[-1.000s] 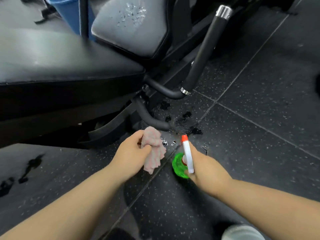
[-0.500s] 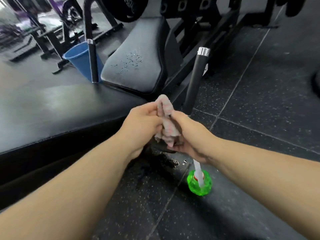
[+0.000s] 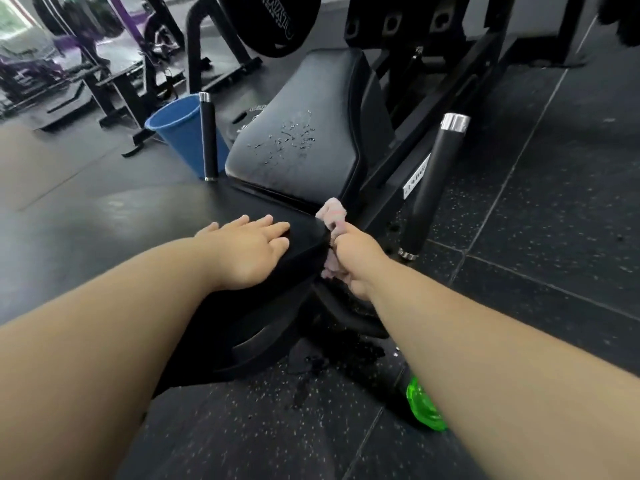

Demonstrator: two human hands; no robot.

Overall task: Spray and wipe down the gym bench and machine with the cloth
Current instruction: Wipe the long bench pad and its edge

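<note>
Fingers of the left hand [image 3: 249,251] lie straight and flat on the black bench pad [image 3: 145,216], holding nothing. At its 3 o'clock, the right hand [image 3: 356,261] is curled tight round the pink cloth [image 3: 333,213] at the pad's corner. Droplets bead the upper seat pad [image 3: 298,140] at 12 o'clock (unwiped). The green spray bottle [image 3: 424,408] sits on the floor [image 3: 554,237] at 5 o'clock.
</note>
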